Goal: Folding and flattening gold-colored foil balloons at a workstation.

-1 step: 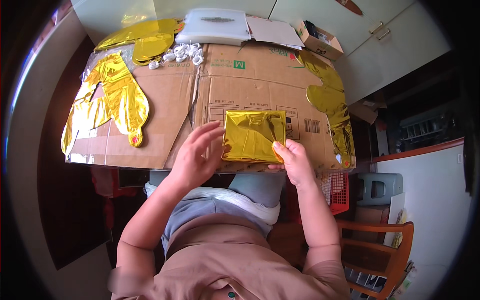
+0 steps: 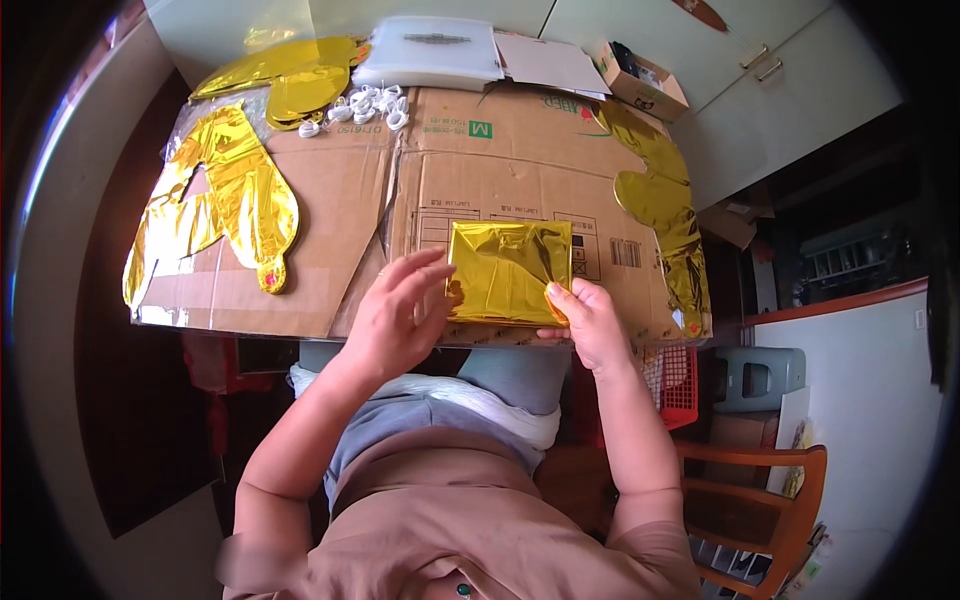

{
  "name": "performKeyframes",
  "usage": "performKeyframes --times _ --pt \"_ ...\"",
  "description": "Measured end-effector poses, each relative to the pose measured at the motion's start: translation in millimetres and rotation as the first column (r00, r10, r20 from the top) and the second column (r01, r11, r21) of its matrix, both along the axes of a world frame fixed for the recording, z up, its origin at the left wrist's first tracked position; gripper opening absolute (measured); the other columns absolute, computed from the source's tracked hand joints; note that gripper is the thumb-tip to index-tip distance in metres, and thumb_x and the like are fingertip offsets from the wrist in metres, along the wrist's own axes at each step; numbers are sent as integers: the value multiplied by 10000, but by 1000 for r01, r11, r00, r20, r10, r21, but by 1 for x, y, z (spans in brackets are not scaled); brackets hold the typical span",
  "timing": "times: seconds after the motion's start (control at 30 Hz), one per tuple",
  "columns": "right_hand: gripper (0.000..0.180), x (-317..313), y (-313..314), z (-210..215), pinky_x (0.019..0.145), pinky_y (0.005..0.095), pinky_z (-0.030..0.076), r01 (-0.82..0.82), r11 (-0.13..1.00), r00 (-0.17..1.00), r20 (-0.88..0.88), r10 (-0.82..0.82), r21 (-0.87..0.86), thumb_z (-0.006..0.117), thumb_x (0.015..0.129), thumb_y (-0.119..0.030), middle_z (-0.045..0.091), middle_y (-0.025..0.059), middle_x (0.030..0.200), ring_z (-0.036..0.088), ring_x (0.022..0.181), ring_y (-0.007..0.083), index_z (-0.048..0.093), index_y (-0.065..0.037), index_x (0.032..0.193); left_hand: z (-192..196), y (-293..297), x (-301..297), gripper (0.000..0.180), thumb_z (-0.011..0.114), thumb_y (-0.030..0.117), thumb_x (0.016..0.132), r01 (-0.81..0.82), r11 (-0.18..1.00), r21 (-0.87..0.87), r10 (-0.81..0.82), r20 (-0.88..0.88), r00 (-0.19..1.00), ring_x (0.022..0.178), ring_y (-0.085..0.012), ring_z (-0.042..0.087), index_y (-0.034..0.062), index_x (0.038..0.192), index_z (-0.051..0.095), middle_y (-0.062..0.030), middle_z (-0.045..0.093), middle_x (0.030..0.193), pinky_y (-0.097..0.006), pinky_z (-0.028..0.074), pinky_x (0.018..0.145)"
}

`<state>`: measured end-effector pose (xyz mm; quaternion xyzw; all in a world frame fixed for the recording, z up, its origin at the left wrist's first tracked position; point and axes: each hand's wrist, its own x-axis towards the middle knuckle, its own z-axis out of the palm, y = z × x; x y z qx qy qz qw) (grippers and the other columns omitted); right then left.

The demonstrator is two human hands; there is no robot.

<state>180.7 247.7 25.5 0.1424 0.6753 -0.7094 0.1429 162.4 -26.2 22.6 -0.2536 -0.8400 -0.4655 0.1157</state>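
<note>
A folded gold foil balloon (image 2: 512, 275), flattened into a shiny square, lies at the front middle of the cardboard-covered table. My right hand (image 2: 588, 322) grips its lower right edge, thumb on top and fingers underneath. Beside the left edge of the square is my left hand (image 2: 398, 312), its fingers extended and spread. Those fingertips overlap the foil's edge; whether they press on it I cannot tell. A letter-shaped gold foil balloon (image 2: 240, 200) is laid flat on the left. Another gold foil balloon (image 2: 655, 195) runs along the table's right side.
Flattened cardboard (image 2: 510, 180) covers the table. At the back are more gold foil balloons (image 2: 300, 90), several white ribbon coils (image 2: 368, 105), a translucent plastic case (image 2: 430, 55), pale sheets (image 2: 555, 65) and a small open box (image 2: 645, 85). A wooden chair (image 2: 810, 500) stands at the lower right.
My left hand's fingers have shifted slightly right and down over the left edge of the folded balloon. My right hand keeps its grip in the same place.
</note>
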Motion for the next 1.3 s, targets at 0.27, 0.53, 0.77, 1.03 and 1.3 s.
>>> performKeyframes --times 0.27,0.53,0.77,1.03,1.3 --pt "178 -2 8 -10 676 355 632 33 981 993 115 -11 -193 637 999 -236 672 12 961 669 831 120 656 -77 1076 -12 9 9 601 774 132 764 92 954 -285 -153 -200 968 1372 -383 472 60 1331 591 -181 524 1440 -537 370 1135" --pt "190 -1 5 -8 679 341 633 -6 979 991 130 33 -202 643 992 -234 683 15 959 671 802 108 665 -72 1088 -22 24 -9 486 572 143 890 106 837 -536 -345 -369 863 1347 -341 524 15 1359 568 -166 558 1427 -515 378 1146" --pt "207 -1 0 -7 684 332 632 -4 981 993 119 27 -194 640 993 -235 691 14 980 675 821 109 672 -67 1109 -17 19 -10 482 655 163 855 153 866 -476 -337 -330 882 1309 -349 547 -2 1304 598 -187 581 1381 -508 412 1117" --pt "249 -5 -8 -4 669 286 611 -63 995 994 85 70 -82 610 1015 -257 700 19 1002 671 821 93 670 -54 1146 -2 34 -29 574 666 264 911 165 936 -311 -212 -122 970 1412 -418 401 -4 1396 514 -230 472 1477 -518 306 1176" --pt "253 -14 6 4 652 243 581 -257 953 964 117 240 159 598 1020 -240 688 8 991 636 808 69 671 -32 1144 -31 49 -33 792 456 576 997 43 830 -555 -152 -152 977 1512 -377 253 -11 1521 367 -227 324 1598 -499 166 1232"
